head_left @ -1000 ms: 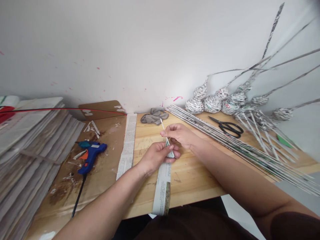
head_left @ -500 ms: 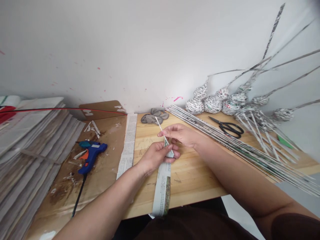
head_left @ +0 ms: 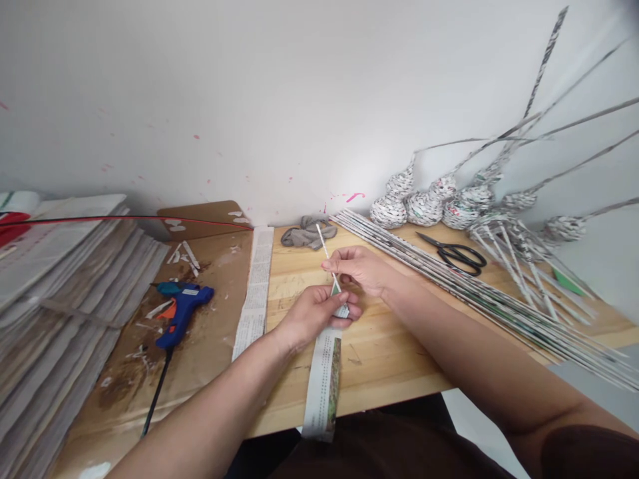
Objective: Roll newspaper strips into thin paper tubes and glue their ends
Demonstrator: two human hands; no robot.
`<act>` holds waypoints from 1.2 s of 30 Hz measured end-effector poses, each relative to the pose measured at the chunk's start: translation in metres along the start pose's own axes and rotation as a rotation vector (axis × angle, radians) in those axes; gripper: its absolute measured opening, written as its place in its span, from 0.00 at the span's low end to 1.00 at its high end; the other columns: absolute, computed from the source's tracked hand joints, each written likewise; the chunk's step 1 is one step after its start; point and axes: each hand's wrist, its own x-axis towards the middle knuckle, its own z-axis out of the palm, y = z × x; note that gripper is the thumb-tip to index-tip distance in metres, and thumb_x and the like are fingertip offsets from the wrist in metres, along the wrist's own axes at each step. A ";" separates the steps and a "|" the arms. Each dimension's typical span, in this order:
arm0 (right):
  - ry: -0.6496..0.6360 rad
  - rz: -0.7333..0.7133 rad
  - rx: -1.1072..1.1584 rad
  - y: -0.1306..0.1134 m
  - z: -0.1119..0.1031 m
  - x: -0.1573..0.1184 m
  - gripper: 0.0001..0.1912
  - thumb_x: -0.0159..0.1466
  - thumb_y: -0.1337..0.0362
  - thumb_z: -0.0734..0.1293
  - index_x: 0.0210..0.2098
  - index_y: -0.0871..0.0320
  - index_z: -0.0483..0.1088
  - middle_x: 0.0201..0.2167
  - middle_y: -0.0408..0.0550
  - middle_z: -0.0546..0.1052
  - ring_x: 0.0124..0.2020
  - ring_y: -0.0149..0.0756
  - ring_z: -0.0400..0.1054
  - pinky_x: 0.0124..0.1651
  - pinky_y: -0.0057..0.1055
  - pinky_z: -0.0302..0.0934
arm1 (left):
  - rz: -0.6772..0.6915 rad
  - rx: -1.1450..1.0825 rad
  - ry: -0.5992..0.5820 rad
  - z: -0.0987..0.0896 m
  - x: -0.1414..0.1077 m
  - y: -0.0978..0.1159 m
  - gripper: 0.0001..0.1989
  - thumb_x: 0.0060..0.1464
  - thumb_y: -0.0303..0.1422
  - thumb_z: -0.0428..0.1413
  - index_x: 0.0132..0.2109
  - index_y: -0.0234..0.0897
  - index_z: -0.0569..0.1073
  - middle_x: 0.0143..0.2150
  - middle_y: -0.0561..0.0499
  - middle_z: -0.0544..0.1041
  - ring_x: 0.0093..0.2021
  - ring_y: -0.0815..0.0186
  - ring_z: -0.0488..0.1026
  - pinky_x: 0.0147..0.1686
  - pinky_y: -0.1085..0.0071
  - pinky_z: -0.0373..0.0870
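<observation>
A newspaper strip (head_left: 322, 386) hangs from my left hand (head_left: 319, 309) down over the table's front edge, printed text and a green-brown picture on its face. My left thumb and fingers are closed on it where it narrows into a rolled cone. From that cone a thin white paper tube (head_left: 324, 243) rises, slanting up and left. My right hand (head_left: 357, 267) pinches the tube between thumb and fingers, just above the left hand. A grey crumpled cloth band (head_left: 299, 237) lies behind the tube's tip.
On the left, a blue glue gun (head_left: 186, 316) lies on stained cardboard (head_left: 214, 339) beside a tall newspaper stack (head_left: 74, 293). To the right are a bundle of paper tubes (head_left: 449, 286), black scissors (head_left: 456, 256) and several woven paper gourds (head_left: 424, 207) against the wall.
More of the thin tube shows above my right hand, and its tip has moved slightly up and right. The strip's lower end has slid a little, and both hands stay close together.
</observation>
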 end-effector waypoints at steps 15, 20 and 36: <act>-0.133 -0.004 -0.053 0.000 -0.005 0.001 0.18 0.53 0.52 0.71 0.30 0.63 0.73 0.20 0.41 0.68 0.19 0.23 0.58 0.20 0.23 0.49 | 0.009 0.014 -0.015 -0.002 -0.001 0.000 0.20 0.53 0.43 0.56 0.41 0.27 0.75 0.37 0.39 0.78 0.39 0.61 0.75 0.40 0.64 0.71; -0.071 -0.016 -0.038 0.000 -0.007 0.002 0.15 0.49 0.57 0.74 0.25 0.63 0.71 0.19 0.39 0.67 0.18 0.22 0.55 0.20 0.22 0.48 | 0.008 0.003 -0.011 -0.002 -0.001 0.001 0.20 0.51 0.43 0.58 0.41 0.28 0.75 0.36 0.39 0.78 0.39 0.62 0.75 0.40 0.64 0.72; -0.201 -0.019 -0.075 -0.002 -0.008 0.001 0.17 0.51 0.55 0.72 0.31 0.63 0.74 0.22 0.42 0.71 0.21 0.24 0.59 0.23 0.24 0.50 | -0.003 0.033 -0.002 -0.002 -0.002 0.003 0.20 0.53 0.43 0.56 0.42 0.27 0.75 0.37 0.40 0.78 0.39 0.61 0.75 0.40 0.64 0.72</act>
